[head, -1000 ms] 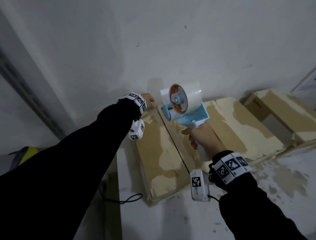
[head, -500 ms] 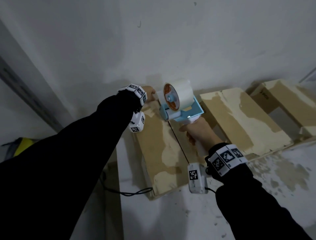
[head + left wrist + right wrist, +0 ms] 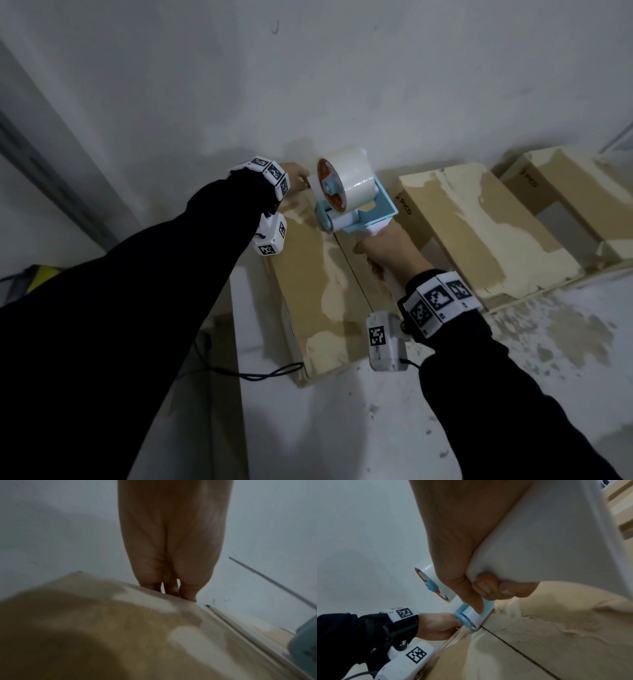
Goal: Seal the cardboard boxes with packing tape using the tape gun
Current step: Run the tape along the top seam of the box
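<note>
A blue and white tape gun (image 3: 346, 197) with a clear tape roll stands over the far end of a worn cardboard box (image 3: 308, 274). Its roller (image 3: 471, 618) sits on the centre seam (image 3: 352, 270) beside the wall. My right hand (image 3: 387, 246) grips the white handle (image 3: 539, 547), thumb along the roller frame. My left hand (image 3: 296, 174) lies on the box's far edge right next to the roller. In the left wrist view its fingers (image 3: 171, 585) lie straight and together, tips touching that edge (image 3: 154, 592). A thin strip of clear tape (image 3: 453, 637) runs from the roller below that hand.
Two more cardboard boxes (image 3: 479, 233) (image 3: 565, 192) lie to the right along the white wall (image 3: 308, 85). A black cable (image 3: 260, 373) trails off the box's near left corner over the stained white surface (image 3: 342, 428). Something yellow (image 3: 41, 277) shows at far left.
My right hand has lowered the tape gun from above the box's middle to the far end of the seam, next to my left hand. The left hand has stayed on the far edge.
</note>
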